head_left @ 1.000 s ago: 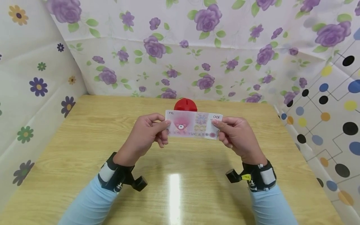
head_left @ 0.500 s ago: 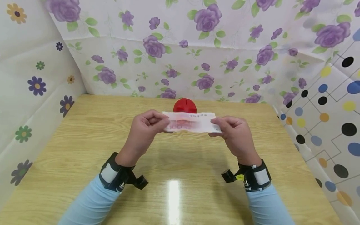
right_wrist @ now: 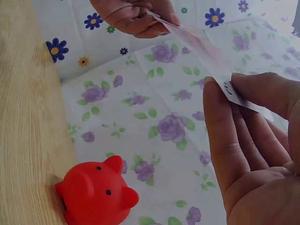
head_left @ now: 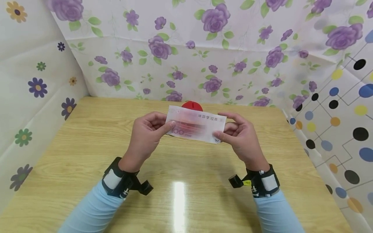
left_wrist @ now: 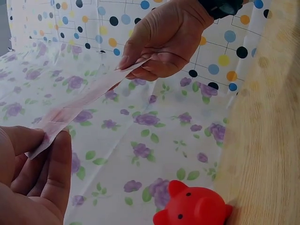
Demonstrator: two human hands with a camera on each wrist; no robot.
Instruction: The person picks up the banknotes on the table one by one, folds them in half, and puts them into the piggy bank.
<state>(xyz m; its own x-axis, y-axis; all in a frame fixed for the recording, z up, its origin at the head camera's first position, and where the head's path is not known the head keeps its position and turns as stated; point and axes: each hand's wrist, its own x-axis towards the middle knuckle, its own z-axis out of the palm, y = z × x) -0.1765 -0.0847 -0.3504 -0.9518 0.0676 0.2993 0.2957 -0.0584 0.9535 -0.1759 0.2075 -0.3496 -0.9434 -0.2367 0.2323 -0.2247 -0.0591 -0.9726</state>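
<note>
A pink-and-white play banknote (head_left: 195, 124) marked 100 is stretched between my two hands above the table. My left hand (head_left: 145, 136) pinches its left end, thumb on the near face and fingers behind. At the other end my right hand (head_left: 243, 139) pinches it near the lower corner, thumb in front. Both wrist views show the note (left_wrist: 84, 101) edge-on between thumb and fingers. Behind it at the table's back stands a red piggy bank (right_wrist: 98, 192) with a slot on top; in the head view the note hides most of it.
The wooden table (head_left: 87, 155) ends at a floral cloth backdrop (head_left: 131, 64). Patterned sheets flank it, flowered on the left and dotted (head_left: 335, 129) on the right. A black camera mount is strapped to each wrist (head_left: 119, 178).
The banknote has been turned over, so its other printed face now shows. It passed through a flatter, tilted pose on the way. Both hands stay at its ends.
</note>
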